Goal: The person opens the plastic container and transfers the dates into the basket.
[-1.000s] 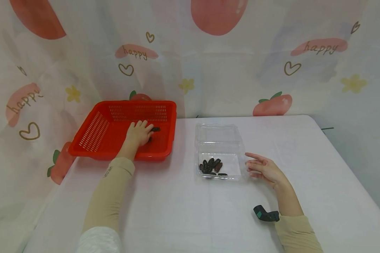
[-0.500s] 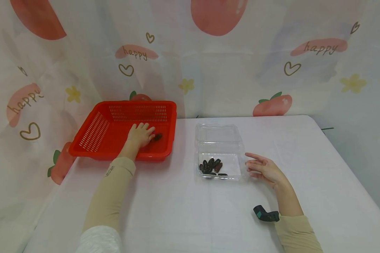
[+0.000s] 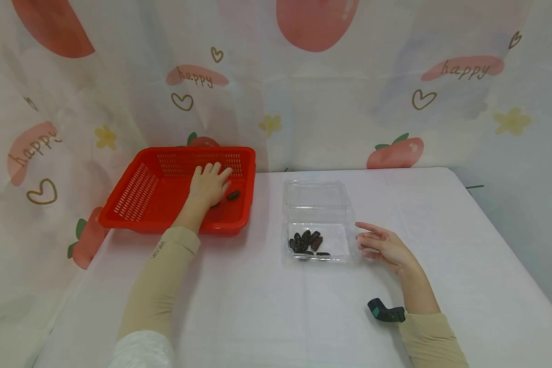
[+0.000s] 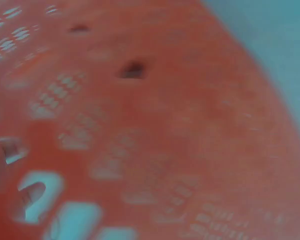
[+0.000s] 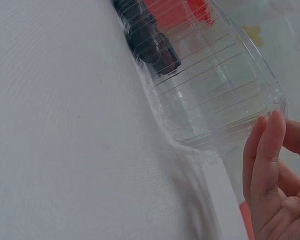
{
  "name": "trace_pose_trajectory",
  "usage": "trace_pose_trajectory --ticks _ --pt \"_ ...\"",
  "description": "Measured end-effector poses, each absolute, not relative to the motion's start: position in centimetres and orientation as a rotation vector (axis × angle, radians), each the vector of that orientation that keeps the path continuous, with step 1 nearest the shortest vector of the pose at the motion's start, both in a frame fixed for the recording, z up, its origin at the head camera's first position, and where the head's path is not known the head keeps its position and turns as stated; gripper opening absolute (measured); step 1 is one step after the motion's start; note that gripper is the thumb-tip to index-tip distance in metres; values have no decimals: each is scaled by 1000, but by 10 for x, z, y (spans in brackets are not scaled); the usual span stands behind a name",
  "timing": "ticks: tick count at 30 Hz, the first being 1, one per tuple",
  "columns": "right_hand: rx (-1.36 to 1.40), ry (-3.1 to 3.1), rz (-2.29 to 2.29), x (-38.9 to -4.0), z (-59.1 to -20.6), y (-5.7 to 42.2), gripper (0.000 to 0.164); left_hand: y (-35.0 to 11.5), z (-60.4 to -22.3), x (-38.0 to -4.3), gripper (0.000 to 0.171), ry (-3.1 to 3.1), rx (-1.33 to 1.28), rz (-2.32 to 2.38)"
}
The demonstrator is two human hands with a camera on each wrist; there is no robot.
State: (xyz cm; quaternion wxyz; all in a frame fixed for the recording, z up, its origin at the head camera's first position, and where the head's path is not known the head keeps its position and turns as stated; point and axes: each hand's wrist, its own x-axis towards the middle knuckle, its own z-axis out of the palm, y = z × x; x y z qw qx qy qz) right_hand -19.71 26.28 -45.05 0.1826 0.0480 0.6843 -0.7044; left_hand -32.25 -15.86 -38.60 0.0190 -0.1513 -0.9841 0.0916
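My left hand [image 3: 208,188] reaches into a red plastic basket [image 3: 246,214], its fingers stretched forward and spread. A dark date [image 3: 233,195] lies on the basket floor just right of the thumb. Part of another dark piece shows below the palm. The left wrist view is blurred, with the basket wall [image 4: 200,115] filling most of it. At the right, my right hand [image 3: 386,248] has its fingers loosely extended, fingertips at the side of a clear plastic clamshell box [image 3: 338,240]. Several dark dates [image 3: 305,240] lie in the box's left part. Its lid [image 3: 316,193] stands open toward the back.
The white-covered table [image 3: 253,306] holds the basket at back left and the box near the middle. A black angled device [image 3: 386,311] sits beside the right wrist. A printed curtain [image 3: 326,112] hangs behind the table edge.
My left hand has shifted slightly forward and right inside the basket, fingers spreading more. The date beside its thumb has shifted and shows more clearly. My right hand and the box stay put.
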Motion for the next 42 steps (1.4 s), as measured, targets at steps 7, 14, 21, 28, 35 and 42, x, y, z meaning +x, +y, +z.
trace_pose_trajectory --ticks 7,14,21,28,35,42 --pt "139 1938 -1990 -196 -450 263 57 -119 -362 -315 41 -2911 -537 314" --pt "117 1924 -2005 -195 -451 263 53 -81 -367 -301 35 -2782 -666 327" --pt "118 1929 -1998 -196 -451 263 57 -47 -391 -289 30 -2656 -894 349" --pt "132 1921 -1997 -197 -451 263 60 -20 -415 -274 27 -2650 -1038 349" --pt "122 1932 -1985 -197 -452 262 61 0 -439 -259 28 -2638 -1142 437" --pt "128 1920 -2004 -197 -452 262 60 11 -444 -251 30 -2613 -1206 503"
